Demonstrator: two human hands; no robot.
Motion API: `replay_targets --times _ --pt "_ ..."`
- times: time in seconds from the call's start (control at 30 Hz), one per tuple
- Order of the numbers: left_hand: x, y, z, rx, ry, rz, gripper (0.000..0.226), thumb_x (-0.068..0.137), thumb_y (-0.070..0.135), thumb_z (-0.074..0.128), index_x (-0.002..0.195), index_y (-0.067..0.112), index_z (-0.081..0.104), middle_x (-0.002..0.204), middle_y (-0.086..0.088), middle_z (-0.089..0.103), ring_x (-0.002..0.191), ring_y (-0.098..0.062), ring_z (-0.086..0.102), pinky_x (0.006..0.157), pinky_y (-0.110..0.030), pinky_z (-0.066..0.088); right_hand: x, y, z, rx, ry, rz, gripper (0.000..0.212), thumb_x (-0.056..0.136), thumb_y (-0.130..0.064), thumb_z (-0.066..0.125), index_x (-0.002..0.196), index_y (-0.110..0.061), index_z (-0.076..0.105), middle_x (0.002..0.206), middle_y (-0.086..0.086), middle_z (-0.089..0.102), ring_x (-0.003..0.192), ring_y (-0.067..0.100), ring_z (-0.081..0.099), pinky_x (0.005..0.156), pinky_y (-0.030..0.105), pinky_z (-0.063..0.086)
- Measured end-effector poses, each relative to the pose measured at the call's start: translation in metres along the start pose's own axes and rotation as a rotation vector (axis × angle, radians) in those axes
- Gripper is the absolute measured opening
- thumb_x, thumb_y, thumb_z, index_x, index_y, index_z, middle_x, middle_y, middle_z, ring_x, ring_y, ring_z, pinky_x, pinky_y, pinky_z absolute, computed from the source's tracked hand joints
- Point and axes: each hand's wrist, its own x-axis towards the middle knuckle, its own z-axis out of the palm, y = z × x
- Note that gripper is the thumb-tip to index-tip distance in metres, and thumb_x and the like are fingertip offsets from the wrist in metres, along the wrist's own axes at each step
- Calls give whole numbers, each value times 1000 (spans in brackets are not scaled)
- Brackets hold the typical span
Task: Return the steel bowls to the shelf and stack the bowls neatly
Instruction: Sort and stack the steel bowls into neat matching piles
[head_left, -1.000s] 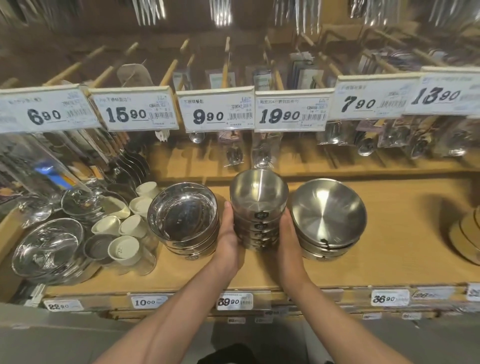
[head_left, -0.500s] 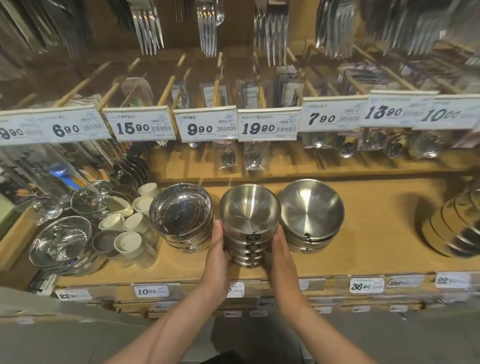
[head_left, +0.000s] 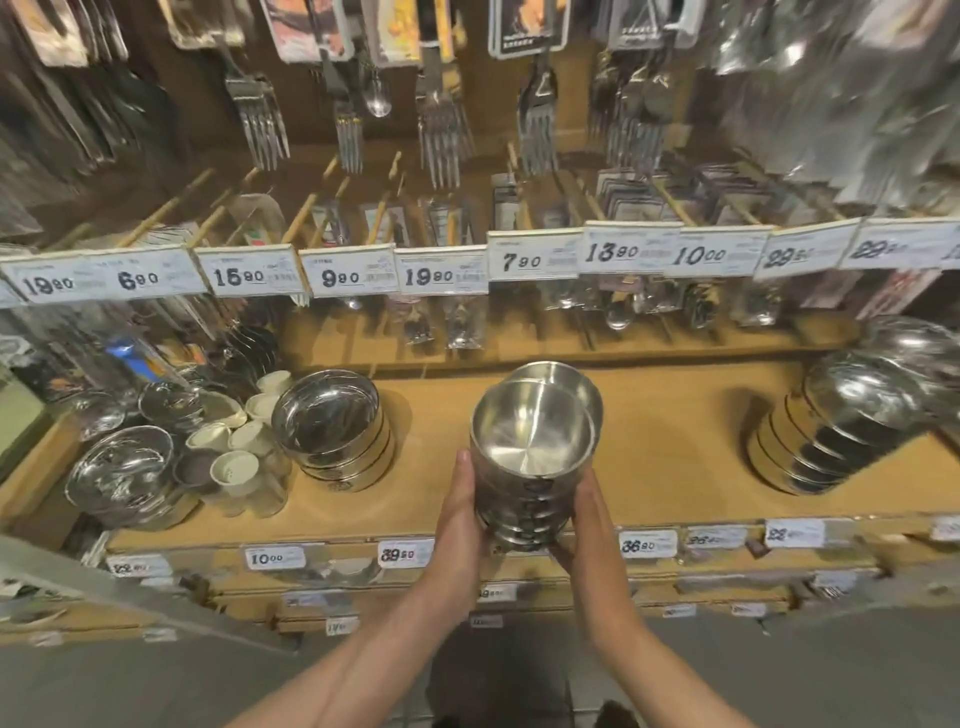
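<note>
brushed steel bowl stack (head_left: 530, 457), matt wooden shelf (head_left: 670, 447), paper price tags (head_left: 353, 275)

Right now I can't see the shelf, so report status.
Left hand and right hand hold bowl stack. Wider bowls right behind. Shelf open rightward.

wooden shelf (head_left: 675, 467) carries steel bowl stacks (head_left: 332, 436), white cups (head_left: 236, 465), glass lids (head_left: 119, 467).
</note>
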Motion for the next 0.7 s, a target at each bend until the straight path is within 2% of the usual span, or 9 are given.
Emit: replay_targets --times 0.13,0.23,0.37,0.43,0.57,0.63,0.7 --pt "2 -15 47 34 38 -31 33 100 61 30 103 44 59 77 33 72 69 20 65 58 -16 54 -4 -9 -44 10 37 -5 59 88 -78 39 144 -59 40 146 -31 48 132 -10 47 113 52 42" --pt "7 -30 78 32 23 -39 35 99 62 32 105 43 60 78 35 72 71 20 65 65 -21 54 -1 -12 -78 18 72 11 64 85 -81 41 144 -56 42 149 -25 49 137 -5 45 115 53 39" --pt "22 -48 113 34 -19 -26 41 88 70 40 108 45 65 92 31 74 82 16 67 81 -30 51 13 -12 -123 -5 65 4 66 85 -84 41 145 -56 41 151 -23 47 141 -1 41 115 53 38" --pt "32 -57 130 28 -33 -19 45 81 74 44 109 45 65 97 30 74 88 13 66 85 -30 49 24 -8 -144 -6 76 9 65 86 -84 41 145 -56 40 153 -21 46 144 4 40 114 54 38" --pt "58 -75 159 49 -57 14 55 83 78 44 123 45 62 122 21 68 114 2 59 102 -39 46 54 4 -181 -47 89 -5 63 88 -83 39 145 -56 41 152 -21 48 144 5 39 117 58 33" --pt "72 -86 170 44 -29 11 55 84 76 42 122 43 63 120 23 67 114 3 58 103 -39 46 69 11 -196 -63 74 -7 61 90 -82 38 144 -54 43 149 -20 51 142 5 42 116 59 34" --pt "86 -96 180 39 -4 -7 42 93 68 38 113 42 65 112 25 68 106 5 59 95 -32 48 82 17 -209 -53 63 -2 59 90 -81 38 143 -56 43 148 -21 51 141 4 42 115 58 35"
